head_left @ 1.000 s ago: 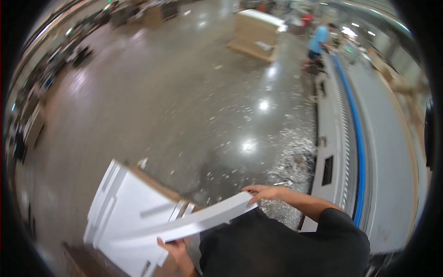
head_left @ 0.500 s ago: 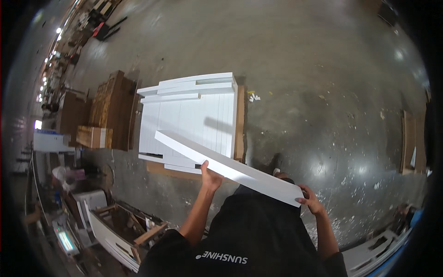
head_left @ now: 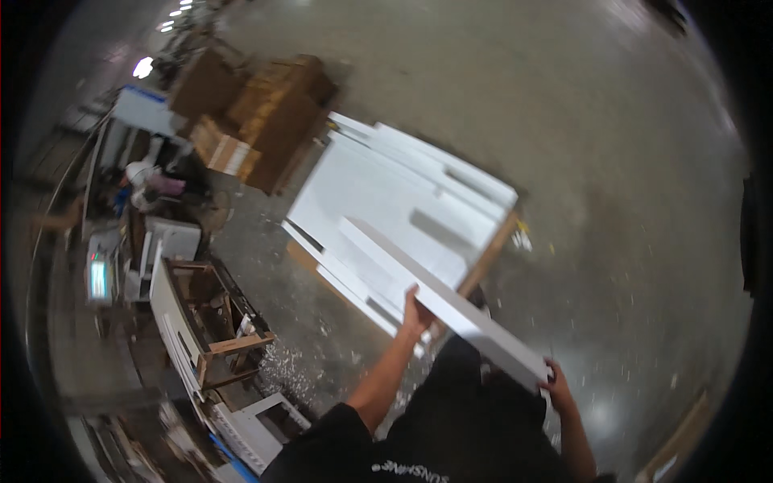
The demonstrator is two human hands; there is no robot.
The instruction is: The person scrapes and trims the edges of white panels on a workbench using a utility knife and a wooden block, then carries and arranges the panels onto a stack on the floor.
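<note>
I carry a long white board (head_left: 451, 304) at a slant in front of my body, its far end over a stack of white panels. My left hand (head_left: 417, 314) grips its near-left edge around the middle, thumb on the side face. My right hand (head_left: 557, 388) is closed on the board's near right end. Beyond it lies the stack of white panels (head_left: 378, 189), with narrower white strips along its far and near edges. Brown cardboard (head_left: 491, 253) shows under the stack. The fingers beneath the board are partly hidden.
Brown cardboard boxes (head_left: 282, 121) stand left of the stack. Nearer on the left is a wooden-framed bench (head_left: 217, 322) with scraps inside. A lit screen (head_left: 98, 276) and a person (head_left: 149, 183) are at far left. White debris dots the concrete floor (head_left: 612, 266).
The view has swung left, so the stack and boxes appear rotated and shifted right. Both hands keep their hold on the white board.
</note>
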